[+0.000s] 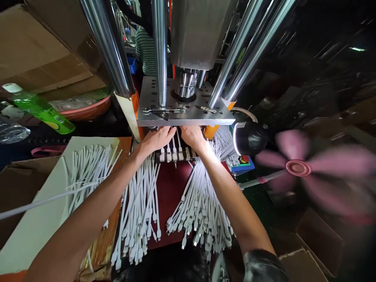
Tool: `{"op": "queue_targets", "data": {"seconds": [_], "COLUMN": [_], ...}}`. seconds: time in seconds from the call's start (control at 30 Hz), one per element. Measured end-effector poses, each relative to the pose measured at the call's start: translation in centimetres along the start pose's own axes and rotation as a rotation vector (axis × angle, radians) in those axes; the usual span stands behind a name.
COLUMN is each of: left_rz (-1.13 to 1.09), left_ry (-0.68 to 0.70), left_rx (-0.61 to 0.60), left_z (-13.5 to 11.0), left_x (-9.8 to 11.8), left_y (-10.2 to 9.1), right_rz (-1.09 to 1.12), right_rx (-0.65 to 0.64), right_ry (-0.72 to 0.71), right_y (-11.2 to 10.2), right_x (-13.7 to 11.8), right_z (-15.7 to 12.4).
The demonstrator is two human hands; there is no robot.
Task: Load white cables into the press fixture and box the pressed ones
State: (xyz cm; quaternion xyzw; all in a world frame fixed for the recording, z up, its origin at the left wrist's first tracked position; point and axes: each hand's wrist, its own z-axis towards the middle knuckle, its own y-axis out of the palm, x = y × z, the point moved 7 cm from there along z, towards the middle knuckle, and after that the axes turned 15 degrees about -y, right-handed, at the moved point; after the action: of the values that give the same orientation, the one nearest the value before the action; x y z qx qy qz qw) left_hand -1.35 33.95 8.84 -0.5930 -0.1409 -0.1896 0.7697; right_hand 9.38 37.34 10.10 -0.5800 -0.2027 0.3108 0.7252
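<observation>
Under the thick steel plate (188, 116) of a press, both of my hands reach into a dark fixture (176, 155) with white cables laid side by side in it. My left hand (160, 139) is at the fixture's left, its fingers curled together. On the right, my right hand (192, 136) has bent fingers, partly hidden by the plate's edge. What the fingertips of either hand hold is hidden. A bundle of white cables (143, 211) hangs below my left wrist. Another white cable bundle (202, 207) fans out near my right forearm, its connectors towards me.
Wrenches (164, 110) lie on the steel plate between shiny columns (160, 55). A lit lamp (249, 138) and a spinning pink fan (298, 167) stand at right. More cables (91, 168) lie on a left board. A green bottle (44, 111) is beside a basket (88, 109).
</observation>
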Motion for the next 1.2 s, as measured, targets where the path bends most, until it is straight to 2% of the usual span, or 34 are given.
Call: {"op": "queue_targets", "data": {"seconds": [0.03,0.1,0.17,0.23,0.27,0.33,0.4,0.53,0.6,0.67,0.77,0.83,0.93,1.03,1.1,1.17,1.2], "left_rz": [0.007,0.059,0.272,0.411,0.411,0.339,0.24,0.029,-0.165,-0.316,-0.395,-0.555,-0.945,-1.161,-1.158,-1.032,-0.943], "left_ry": [0.022,0.024,-0.169,-0.337,-0.388,-0.458,-0.517,-0.635,-0.641,-0.641,-0.68,-0.741,-0.907,-0.998,-0.918,-0.736,-0.613], "left_rx": [0.009,0.036,0.104,-0.074,-0.156,-0.29,-0.332,-0.319,-0.358,-0.367,-0.316,-0.388,-0.558,-0.567,-0.573,-0.526,-0.491], "left_z": [-1.5,-6.1,-11.5,-16.5,-18.4,-20.7,-21.1,-20.6,-20.7,-21.0,-21.7,-22.6,-25.1,-27.0,-27.4,-27.3,-27.3], "left_x": [0.3,0.2,-2.0,-4.9,-6.1,-8.0,-9.1,-9.5,-8.8,-8.2,-7.6,-6.8,-5.1,-3.3,-2.0,-0.7,-0.1], "left_y": [-0.7,-1.9,-2.8,-1.8,-1.2,-0.2,0.0,-1.3,-1.7,-2.0,-1.8,-0.3,2.8,4.1,4.0,3.0,2.3], "right_rz": [-0.004,-0.012,-0.018,-0.024,-0.018,0.045,0.19,0.646,0.931,1.116,1.141,1.135,1.162,1.208,1.291,1.4,1.453], "right_rx": [0.01,0.029,0.018,-0.154,-0.212,-0.234,-0.14,0.112,0.156,0.165,0.185,0.176,0.154,0.108,0.002,-0.141,-0.165], "right_ry": [0.001,0.038,0.167,0.283,0.317,0.375,0.435,0.525,0.499,0.435,0.294,0.221,0.184,0.163,0.133,0.138,0.183], "right_y": [-0.5,-1.0,-0.5,1.7,2.8,4.1,4.3,2.5,1.7,1.0,0.2,0.5,1.4,2.1,2.5,3.1,3.3], "right_x": [-0.4,-1.5,-2.5,-3.6,-4.1,-4.7,-4.6,-4.4,-6.0,-8.5,-12.1,-14.1,-15.9,-16.5,-16.4,-16.1,-15.6], "right_z": [-1.5,-6.4,-12.9,-19.3,-21.7,-24.7,-25.5,-25.3,-25.4,-25.6,-25.4,-24.7,-23.7,-23.6,-23.9,-24.4,-24.6]}}
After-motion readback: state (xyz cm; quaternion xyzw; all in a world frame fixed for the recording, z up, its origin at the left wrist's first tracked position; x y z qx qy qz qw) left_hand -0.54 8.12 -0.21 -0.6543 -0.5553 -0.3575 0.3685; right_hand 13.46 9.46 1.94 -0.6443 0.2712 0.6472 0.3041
